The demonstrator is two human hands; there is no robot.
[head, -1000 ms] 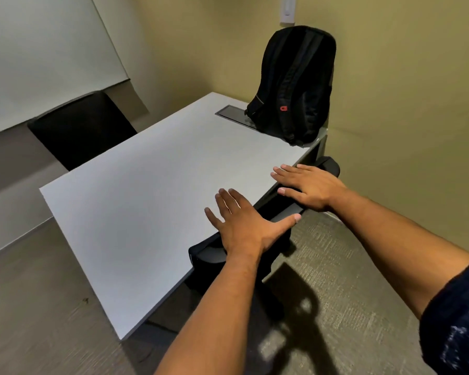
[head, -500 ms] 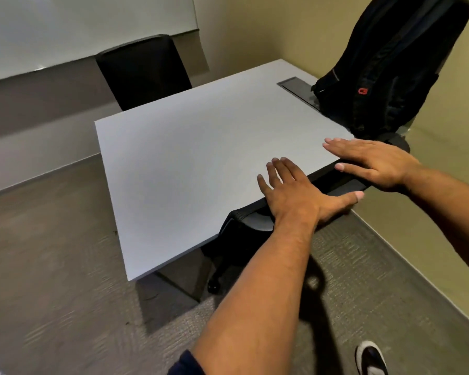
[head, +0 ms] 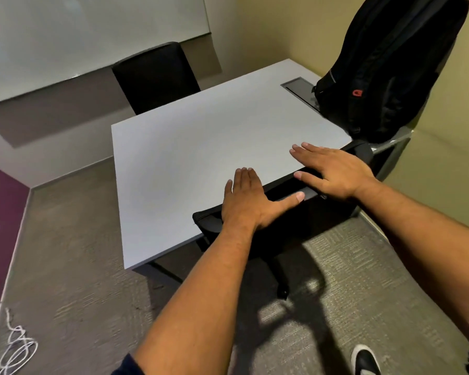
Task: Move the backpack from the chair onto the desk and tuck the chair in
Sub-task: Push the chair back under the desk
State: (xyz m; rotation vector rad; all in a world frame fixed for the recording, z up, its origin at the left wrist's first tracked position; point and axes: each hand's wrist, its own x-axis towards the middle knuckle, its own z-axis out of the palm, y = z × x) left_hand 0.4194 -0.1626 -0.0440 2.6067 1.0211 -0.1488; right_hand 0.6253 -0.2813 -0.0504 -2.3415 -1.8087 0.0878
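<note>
Standing upright, black backpack [head: 385, 66] sits on far right corner of the grey bench [head: 201, 158], leaning against the yellow wall, base partly over a recessed cable hatch [head: 298, 89]. Black chair [head: 282, 212] is pushed in at the near bench edge, backrest top touching or just under the edge, seat hidden below. Left hand [head: 251, 201] lies flat, palm down on the backrest top, fingers [head: 245, 175] pressed together and reaching over the benchtop, thumb stuck out to the right along the backrest. Right hand [head: 333, 171] also flat, palm down, fingers slightly spread, pointing left across the bench edge; gripping nothing. Both arms extended, bare forearms, dark sleeve at the elbow. Benchtop otherwise bare, wide free surface left of the backpack. Second black chair [head: 155, 74] tucked at the far side under a whiteboard [head: 79, 36]. Grey carpet floor [head: 65, 266], white cable [head: 16, 345] coiled at lower left, purple wall strip at left, a black-and-white shoe [head: 364, 359] at bottom right.
</note>
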